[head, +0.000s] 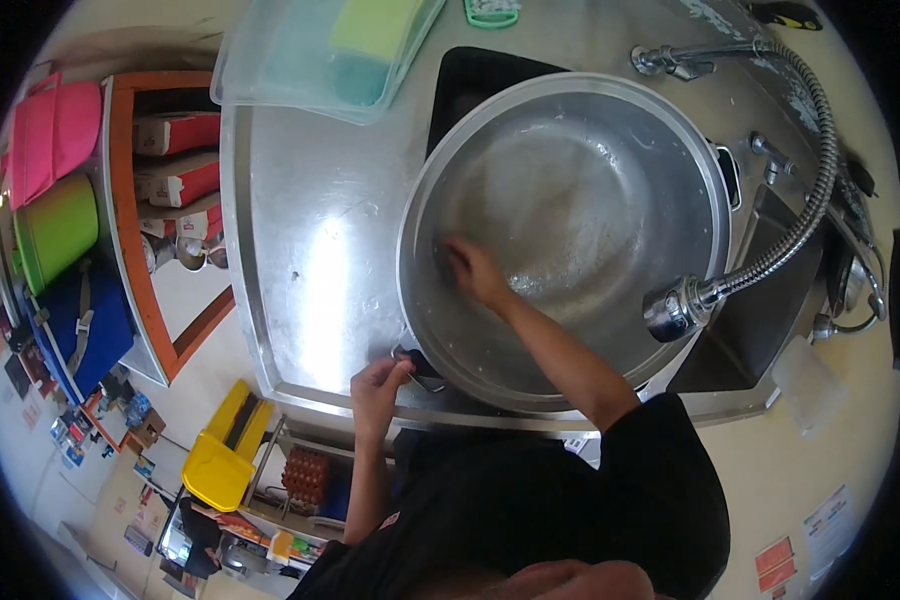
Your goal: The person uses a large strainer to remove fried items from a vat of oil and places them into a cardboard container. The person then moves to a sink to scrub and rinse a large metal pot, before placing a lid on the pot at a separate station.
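Observation:
A large round metal pot (570,195) sits tilted over a stainless steel sink, its wide mouth facing me. Near the pot's lower left rim, my left hand (379,386) grips the wire loop handle (429,384). Inside the pot, my right hand (474,271) lies against the left inner wall, fingers bent; its fingertips are dark and blurred, and I cannot tell whether it holds anything. The metal spray head (671,309) of a flexible hose tap hangs over the pot's right rim.
Translucent plastic tubs (322,60) stand on the steel drainboard (300,247) at upper left. A green-handled brush (493,13) lies behind the pot. A sink basin (750,300) is at right. Pink and green bins and an orange-edged shelf (146,300) stand left. A person (199,536) is far off at lower left.

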Demonstrator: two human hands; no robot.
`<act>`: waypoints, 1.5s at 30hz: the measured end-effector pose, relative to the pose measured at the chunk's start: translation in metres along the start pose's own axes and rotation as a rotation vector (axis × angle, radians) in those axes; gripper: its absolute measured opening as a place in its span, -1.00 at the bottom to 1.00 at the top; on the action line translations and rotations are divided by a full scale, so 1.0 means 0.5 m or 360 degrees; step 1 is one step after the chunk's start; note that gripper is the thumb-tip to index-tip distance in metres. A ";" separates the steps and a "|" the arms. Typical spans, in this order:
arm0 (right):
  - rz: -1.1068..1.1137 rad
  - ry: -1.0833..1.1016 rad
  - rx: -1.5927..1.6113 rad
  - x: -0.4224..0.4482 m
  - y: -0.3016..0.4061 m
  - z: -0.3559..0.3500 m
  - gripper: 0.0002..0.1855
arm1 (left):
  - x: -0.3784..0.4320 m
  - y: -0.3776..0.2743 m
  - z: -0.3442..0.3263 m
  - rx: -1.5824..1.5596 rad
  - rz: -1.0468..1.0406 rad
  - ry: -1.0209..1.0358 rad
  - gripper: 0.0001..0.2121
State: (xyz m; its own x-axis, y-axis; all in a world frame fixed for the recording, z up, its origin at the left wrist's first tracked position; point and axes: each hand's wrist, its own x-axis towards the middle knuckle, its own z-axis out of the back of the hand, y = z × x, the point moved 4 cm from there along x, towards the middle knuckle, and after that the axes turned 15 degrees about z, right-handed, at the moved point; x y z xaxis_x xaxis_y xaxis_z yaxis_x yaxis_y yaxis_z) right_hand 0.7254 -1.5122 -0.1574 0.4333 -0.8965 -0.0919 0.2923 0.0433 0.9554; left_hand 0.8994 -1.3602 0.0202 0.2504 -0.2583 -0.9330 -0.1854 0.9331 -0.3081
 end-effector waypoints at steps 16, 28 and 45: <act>-0.0106 -0.1458 0.0247 0.219 0.050 0.156 -0.74 | 0.003 -0.006 -0.008 -0.0030 -0.0001 0.0060 -0.85; 0.0201 -0.0960 0.0081 0.172 0.155 0.138 -0.78 | 0.007 0.001 -0.004 -0.0026 -0.0039 0.0097 -0.85; 0.0352 0.0887 0.0592 -0.134 0.069 0.058 -0.77 | 0.015 -0.008 -0.001 -0.0063 0.0031 0.0128 -0.85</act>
State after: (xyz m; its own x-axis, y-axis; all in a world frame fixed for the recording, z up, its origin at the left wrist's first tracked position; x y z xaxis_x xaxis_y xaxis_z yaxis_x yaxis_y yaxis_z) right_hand 0.6818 -1.4634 -0.1101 0.8501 -0.5205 0.0802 -0.1207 -0.0442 0.9917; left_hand 0.9016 -1.3661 0.0142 0.1696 -0.2612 -0.9503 -0.2274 0.9278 -0.2956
